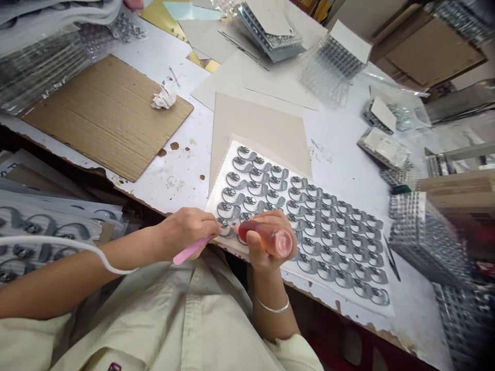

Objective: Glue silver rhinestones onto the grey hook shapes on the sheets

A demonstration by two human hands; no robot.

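Observation:
A white card (386, 308) lies at the table's near edge, covered with rows of grey curved metal pieces set with small stones (328, 226). My left hand (185, 231) pinches a pink stick tool (191, 251), its tip at the card's near left corner. My right hand (266, 238) is wrapped round a small bottle of reddish liquid (273, 238), held on its side with the nozzle pointing left toward the same corner. A silver bangle (273, 308) sits on my right wrist.
A brown cardboard sheet (104, 116) with a crumpled tissue (164, 98) lies to the left. Grey boards (263, 123) lie behind the card. Stacks of stone-set sheets and plastic bags crowd the right side (425, 237) and back. More filled cards (42, 232) are stacked at lower left.

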